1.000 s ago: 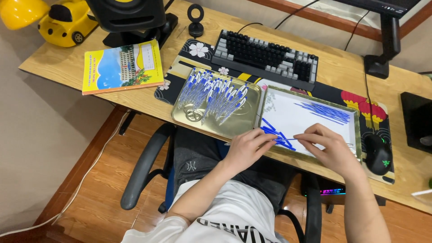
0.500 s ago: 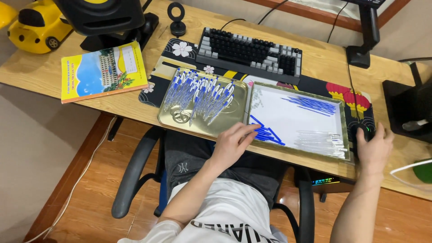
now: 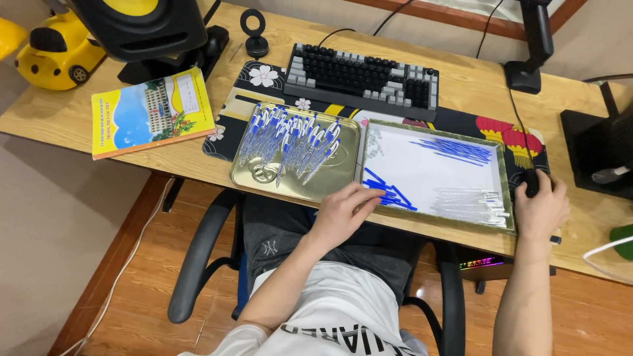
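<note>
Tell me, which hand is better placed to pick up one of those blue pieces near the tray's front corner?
Left, probably: the left hand already rests at the blue pieces, while the right hand covers the mouse.

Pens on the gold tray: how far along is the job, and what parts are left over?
Done: a big heap of finished-looking blue-and-clear pens lies on the gold tray. In hand: the left hand rests on a small pile of blue parts in the white tray, while the right hand covers the black mouse. Left: a second blue pile and clear barrels lie loose.
</note>
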